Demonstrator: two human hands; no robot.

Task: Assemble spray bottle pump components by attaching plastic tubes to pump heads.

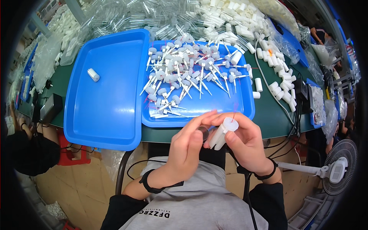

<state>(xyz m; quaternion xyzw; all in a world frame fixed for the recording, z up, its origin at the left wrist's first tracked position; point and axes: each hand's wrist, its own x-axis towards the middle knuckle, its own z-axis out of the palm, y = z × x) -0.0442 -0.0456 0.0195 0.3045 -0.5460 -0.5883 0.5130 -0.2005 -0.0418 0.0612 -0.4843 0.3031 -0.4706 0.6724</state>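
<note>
My right hand (247, 143) grips a white pump cap with its stem (223, 132) and a thin red tube poking up from it. My left hand (188, 145) pinches a small clear tube (203, 133) and presses it against the cap's lower end. Both hands hover just in front of the table edge, below a blue tray (245, 111) heaped with several white pump pieces (188, 74). A larger blue tray (111, 88) to the left holds one finished white piece (93, 74).
Clear tubes in plastic bags (153, 17) and loose white caps (268, 50) pile up along the far side of the green table (270, 119). A black box (51, 107) sits at left, a white fan (339, 166) at right. Another person (27, 147) sits at left.
</note>
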